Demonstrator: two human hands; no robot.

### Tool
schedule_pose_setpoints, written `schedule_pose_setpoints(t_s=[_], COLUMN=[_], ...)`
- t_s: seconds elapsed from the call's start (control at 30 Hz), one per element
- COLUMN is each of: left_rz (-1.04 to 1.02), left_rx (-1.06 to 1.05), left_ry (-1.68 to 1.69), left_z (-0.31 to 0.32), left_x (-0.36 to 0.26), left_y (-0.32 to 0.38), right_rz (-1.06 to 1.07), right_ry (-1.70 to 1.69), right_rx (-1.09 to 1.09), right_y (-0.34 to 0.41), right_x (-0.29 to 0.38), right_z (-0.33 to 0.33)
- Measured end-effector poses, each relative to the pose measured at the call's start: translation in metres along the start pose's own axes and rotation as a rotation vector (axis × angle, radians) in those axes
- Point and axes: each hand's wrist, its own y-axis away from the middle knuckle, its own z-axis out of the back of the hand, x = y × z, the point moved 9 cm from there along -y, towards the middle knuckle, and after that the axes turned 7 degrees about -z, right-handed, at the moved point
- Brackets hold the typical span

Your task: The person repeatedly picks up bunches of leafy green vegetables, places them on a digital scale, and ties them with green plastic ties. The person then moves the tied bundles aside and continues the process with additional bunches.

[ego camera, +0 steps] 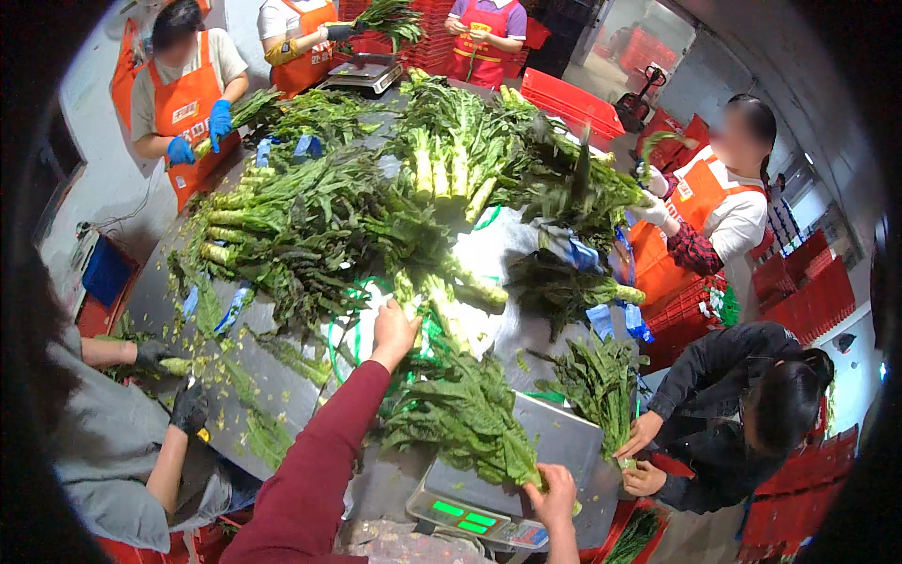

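My left hand [394,333] reaches to the middle of the table, its fingers curled over the pale stalk of a stem lettuce [404,287]; their undersides are hidden. More peeled stem lettuce stalks [445,307] lie just right of it. My right hand [553,492] grips the lower right end of a leafy stem lettuce [468,419]. Its leaves spread to the upper left, partly across the plate of a digital scale [564,437]. Green displays [461,517] are lit on the scale's front.
Stem lettuces [303,211] are heaped across the grey table [158,289], with blue tape strips [232,307] among them. Co-workers stand around it; one co-worker's hands [641,458] hold a bunch [599,384] beside the scale. A second scale [363,72] and a red crate [571,102] are farther back.
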Motion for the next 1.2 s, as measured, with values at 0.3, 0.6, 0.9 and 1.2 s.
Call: schedule_pose_setpoints(t_s=[0.3, 0.6, 0.9, 1.2], left_rz=[0.266, 0.741, 0.035, -0.076], left_rx=[0.204, 0.215, 0.739, 0.375], left_ry=[0.615, 1.977, 2.044, 1.790], left_z=[-0.139, -0.164, 0.025, 0.098], left_x=[-0.067, -0.111, -0.158, -0.139], left_y=[-0.074, -0.074, 0.082, 0.171], right_rz=[0.013, 0.140, 0.237, 0.254], right_ry=[0.128, 0.020, -0.176, -0.040], right_rx=[0.024, -0.038, -0.412, -0.184], right_y=[0.000, -0.009, -0.081, -0.053], right_x=[0.012, 0.034, 0.142, 0.184], right_z=[-0.004, 0.018, 0.081, 0.056])
